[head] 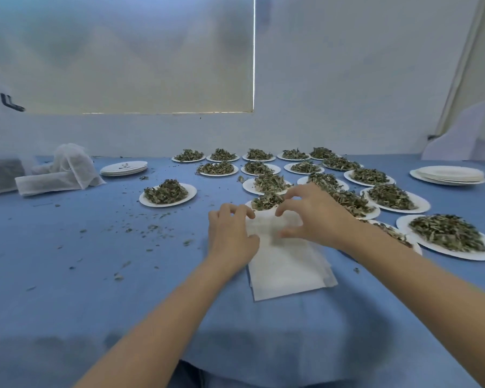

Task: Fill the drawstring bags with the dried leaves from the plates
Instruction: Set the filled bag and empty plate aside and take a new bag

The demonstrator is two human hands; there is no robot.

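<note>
Table: blue-covered table (67,275), strewn with leaf crumbs on its left half
Filled plates: many paper plates of dried leaves (387,200) spread over the far right half, one apart at centre-left (167,194)
Empty plates: one stack at far left-centre (123,167), another at the right edge (450,175)
Filled bags: pale mesh bags (65,170) heaped at the far left, well apart from the work
Bag stack: flat white drawstring bags (289,264) lying in a pile straight in front of the person, top edge just beside the nearest leaf plate (265,204)
Right hand: right hand (311,217) arched over the top bag's mouth, thumb and fingertips pinching its upper edge
Left hand: left hand (230,233) curled on the bag's left top corner, fingers gripping the fabric there
Step, as judged: opening the top bag's mouth
Doing it well: part only the upper layer, hold the mouth wide and close to the plate rim so few leaves spill
</note>
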